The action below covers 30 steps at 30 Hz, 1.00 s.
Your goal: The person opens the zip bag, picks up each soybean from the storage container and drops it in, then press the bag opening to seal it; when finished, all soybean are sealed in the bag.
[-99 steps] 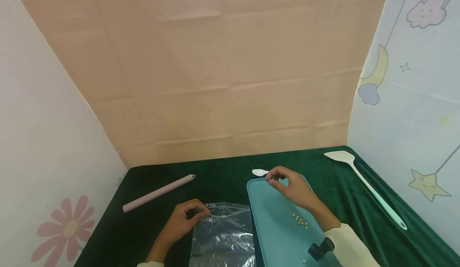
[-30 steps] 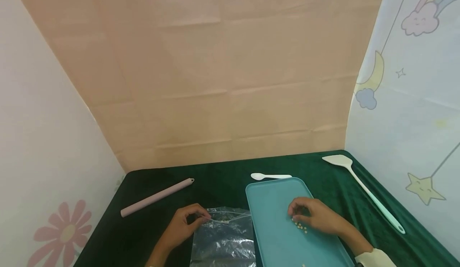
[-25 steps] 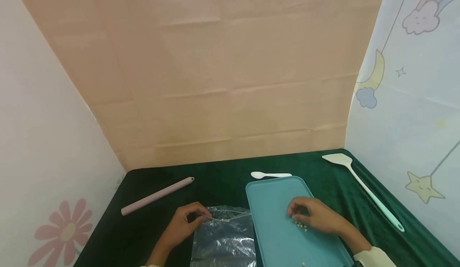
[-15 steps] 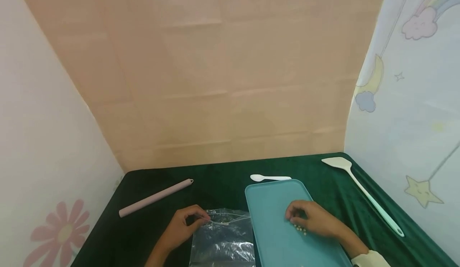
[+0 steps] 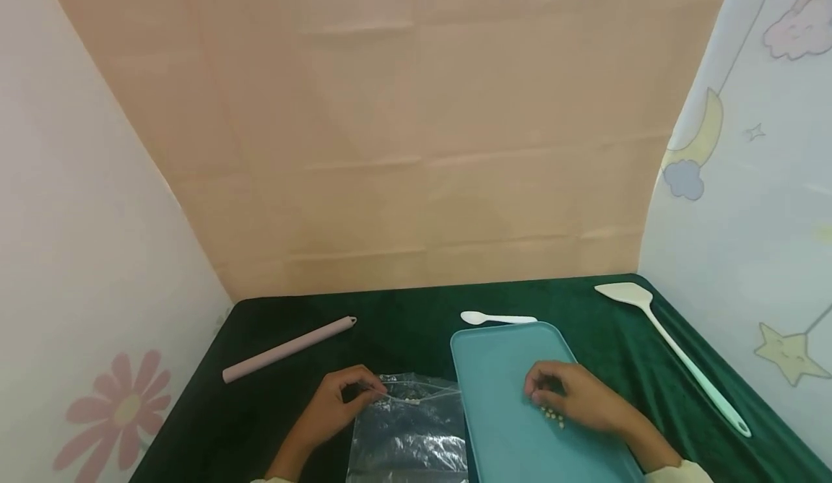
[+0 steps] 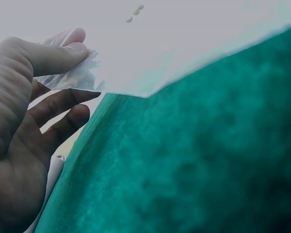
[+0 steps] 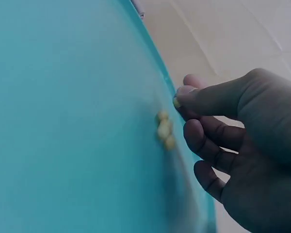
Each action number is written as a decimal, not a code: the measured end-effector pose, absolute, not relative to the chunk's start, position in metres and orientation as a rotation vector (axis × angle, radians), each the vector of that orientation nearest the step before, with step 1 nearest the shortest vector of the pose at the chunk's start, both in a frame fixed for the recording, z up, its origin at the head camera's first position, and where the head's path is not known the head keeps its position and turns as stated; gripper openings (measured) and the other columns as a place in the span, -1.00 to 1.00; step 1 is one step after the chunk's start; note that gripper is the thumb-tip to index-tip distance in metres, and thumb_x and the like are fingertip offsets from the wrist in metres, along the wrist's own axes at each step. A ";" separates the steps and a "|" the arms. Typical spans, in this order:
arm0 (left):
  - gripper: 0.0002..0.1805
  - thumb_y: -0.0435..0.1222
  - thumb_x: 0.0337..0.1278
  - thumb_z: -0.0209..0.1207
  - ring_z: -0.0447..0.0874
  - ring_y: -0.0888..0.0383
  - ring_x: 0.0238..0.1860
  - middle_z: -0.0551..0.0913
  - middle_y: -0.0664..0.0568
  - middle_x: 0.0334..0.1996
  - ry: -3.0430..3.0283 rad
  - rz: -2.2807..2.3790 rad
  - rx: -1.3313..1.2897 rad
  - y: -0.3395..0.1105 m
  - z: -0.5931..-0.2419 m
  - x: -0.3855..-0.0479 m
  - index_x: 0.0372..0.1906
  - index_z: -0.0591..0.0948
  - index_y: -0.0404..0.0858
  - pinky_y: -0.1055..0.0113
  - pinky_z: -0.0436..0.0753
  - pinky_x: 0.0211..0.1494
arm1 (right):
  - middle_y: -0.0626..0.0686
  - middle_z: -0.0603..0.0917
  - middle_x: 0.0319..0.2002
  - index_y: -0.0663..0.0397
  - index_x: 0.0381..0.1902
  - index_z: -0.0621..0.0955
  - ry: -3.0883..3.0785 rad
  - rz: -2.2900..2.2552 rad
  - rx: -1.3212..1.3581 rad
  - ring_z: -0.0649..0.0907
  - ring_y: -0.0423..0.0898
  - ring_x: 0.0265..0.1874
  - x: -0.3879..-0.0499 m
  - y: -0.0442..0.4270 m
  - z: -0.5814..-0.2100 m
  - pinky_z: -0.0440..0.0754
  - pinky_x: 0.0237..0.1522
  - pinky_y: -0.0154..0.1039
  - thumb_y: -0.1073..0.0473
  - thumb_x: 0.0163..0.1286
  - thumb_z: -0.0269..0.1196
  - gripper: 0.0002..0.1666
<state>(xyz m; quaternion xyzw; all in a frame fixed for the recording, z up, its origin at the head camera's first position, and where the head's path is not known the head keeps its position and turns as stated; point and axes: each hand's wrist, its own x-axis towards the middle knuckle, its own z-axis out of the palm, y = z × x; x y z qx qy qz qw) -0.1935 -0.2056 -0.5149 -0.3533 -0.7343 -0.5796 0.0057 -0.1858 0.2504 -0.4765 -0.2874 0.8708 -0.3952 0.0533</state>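
My left hand (image 5: 344,400) pinches the rim of a clear zip bag (image 5: 409,440) between thumb and forefinger. The bag lies flat, its mouth slightly parted, with a few small beans (image 6: 137,12) inside near the mouth. Over the blue tray (image 5: 494,403), my right hand (image 5: 578,396) holds a small yellowish bean (image 7: 177,102) between thumb and fingertip, as the right wrist view shows; its other fingers are loosely curled. A little cluster of beans (image 7: 164,130) lies on the tray just beside those fingers, partly hidden by the hand in the head view.
A white spoon (image 5: 497,318) lies behind the tray's far edge. At the left rests a pink rod (image 5: 289,349) with a hanging loop. A long pale green spatula (image 5: 689,360) lies at the right on the green cloth (image 5: 403,338). Papered walls enclose the table's back and sides.
From the tray's far end, my right hand has come nearer and down to the beans, and now pinches one. My left hand keeps its grip on the bag's rim.
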 end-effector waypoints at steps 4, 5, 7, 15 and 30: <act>-0.82 -0.45 0.35 0.20 0.69 0.03 -0.20 0.71 -0.04 -0.15 -2.290 -1.812 -1.111 -0.204 -0.511 -0.192 -0.04 0.69 -0.22 0.19 0.64 -0.15 | -0.20 0.66 -0.24 -0.15 -0.17 0.64 2.665 -1.250 -0.820 0.60 -0.17 -0.22 -0.185 0.237 -0.461 0.55 -0.15 -0.23 0.03 0.45 0.28 -0.92; -0.82 -0.44 0.35 0.20 0.69 0.03 -0.19 0.71 -0.03 -0.15 -2.295 -1.814 -1.106 -0.204 -0.510 -0.191 -0.04 0.69 -0.21 0.19 0.64 -0.14 | -0.20 0.66 -0.23 -0.14 -0.16 0.65 2.663 -1.275 -0.802 0.60 -0.15 -0.20 -0.185 0.232 -0.457 0.55 -0.12 -0.21 0.01 0.46 0.28 -0.89; -0.83 -0.42 0.36 0.20 0.69 0.03 -0.20 0.71 -0.03 -0.15 -2.300 -1.816 -1.109 -0.204 -0.509 -0.189 -0.04 0.69 -0.21 0.19 0.65 -0.14 | -0.16 0.67 -0.21 -0.11 -0.14 0.65 2.650 -1.339 -0.778 0.60 -0.13 -0.17 -0.186 0.222 -0.450 0.54 -0.07 -0.18 -0.02 0.47 0.26 -0.84; -0.82 -0.44 0.35 0.20 0.69 0.03 -0.19 0.71 -0.03 -0.15 -2.308 -1.809 -1.108 -0.204 -0.510 -0.190 -0.04 0.70 -0.21 0.21 0.63 -0.12 | 0.04 0.67 -0.13 -0.04 -0.05 0.63 2.517 -1.755 -0.606 0.64 0.05 -0.12 -0.190 0.183 -0.424 0.62 -0.03 -0.12 0.00 0.44 0.29 -0.76; -0.83 -0.43 0.33 0.24 0.66 0.05 -0.25 0.72 0.02 -0.16 -2.307 -1.749 -1.137 -0.199 -0.505 -0.206 -0.07 0.71 -0.17 0.23 0.64 -0.19 | 0.14 0.65 -0.04 0.09 -0.02 0.63 2.267 -2.107 -0.545 0.62 0.19 0.04 -0.202 0.124 -0.391 0.61 0.10 -0.12 0.01 0.38 0.36 -0.66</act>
